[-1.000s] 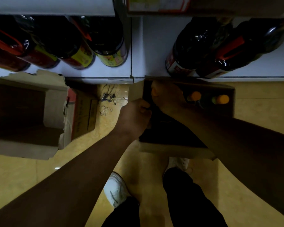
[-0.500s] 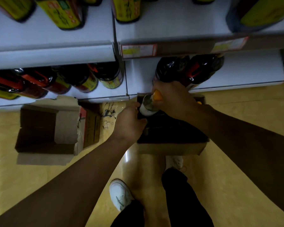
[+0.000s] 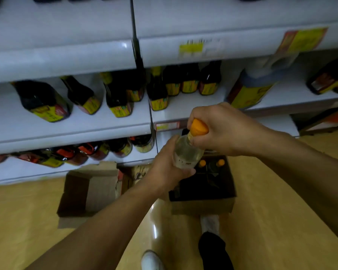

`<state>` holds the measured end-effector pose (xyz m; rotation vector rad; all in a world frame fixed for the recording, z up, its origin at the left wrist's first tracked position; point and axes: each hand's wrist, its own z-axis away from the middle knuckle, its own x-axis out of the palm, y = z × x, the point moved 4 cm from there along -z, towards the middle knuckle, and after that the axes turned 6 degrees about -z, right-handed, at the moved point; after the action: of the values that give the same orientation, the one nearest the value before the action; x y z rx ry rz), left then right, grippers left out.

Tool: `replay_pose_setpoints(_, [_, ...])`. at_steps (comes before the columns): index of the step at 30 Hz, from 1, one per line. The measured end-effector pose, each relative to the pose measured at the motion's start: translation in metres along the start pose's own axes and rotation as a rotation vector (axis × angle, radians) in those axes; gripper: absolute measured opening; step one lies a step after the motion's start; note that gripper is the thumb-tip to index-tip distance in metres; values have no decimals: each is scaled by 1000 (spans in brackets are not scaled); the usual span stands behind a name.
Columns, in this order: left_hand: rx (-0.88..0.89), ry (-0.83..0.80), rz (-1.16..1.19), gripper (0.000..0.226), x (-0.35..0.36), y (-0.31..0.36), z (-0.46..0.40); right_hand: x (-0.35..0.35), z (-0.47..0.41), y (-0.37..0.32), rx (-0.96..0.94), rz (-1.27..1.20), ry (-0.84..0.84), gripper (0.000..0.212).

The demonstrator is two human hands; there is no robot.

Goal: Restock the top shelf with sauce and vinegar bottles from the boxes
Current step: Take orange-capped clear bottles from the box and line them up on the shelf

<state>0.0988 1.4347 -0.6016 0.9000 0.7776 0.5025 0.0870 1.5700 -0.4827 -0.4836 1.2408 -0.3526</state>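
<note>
A clear vinegar bottle (image 3: 186, 152) with an orange cap hangs in the air above an open cardboard box (image 3: 201, 206) on the floor. My right hand (image 3: 220, 129) grips its cap and neck from above. My left hand (image 3: 167, 169) grips the lower body from the left. Two more orange-capped bottles (image 3: 211, 163) stand at the far end of that box. White shelves (image 3: 66, 131) rise ahead, holding dark sauce bottles (image 3: 117, 98) with yellow labels.
A second cardboard box (image 3: 90, 193), open with flaps up, sits on the yellow floor to the left. A large jug with a yellow label (image 3: 250, 90) stands on the middle shelf at right. My feet (image 3: 151, 260) stand close behind the boxes.
Both hands have lifted the clear bottle out of the box and upward. My view has tilted up, bringing higher shelves into sight.
</note>
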Motion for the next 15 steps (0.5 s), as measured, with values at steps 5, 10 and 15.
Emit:
replay_pose_setpoints(5, [67, 57, 51, 70, -33, 63, 26, -72, 22, -53, -54, -22, 66, 21])
replay_pose_setpoints(10, [152, 92, 23, 70, -69, 120, 44, -134, 40, -95, -95, -3, 113, 22])
replay_pose_setpoints(15, [238, 143, -5, 61, -105, 185, 64, -194, 54, -132, -108, -20, 213, 29])
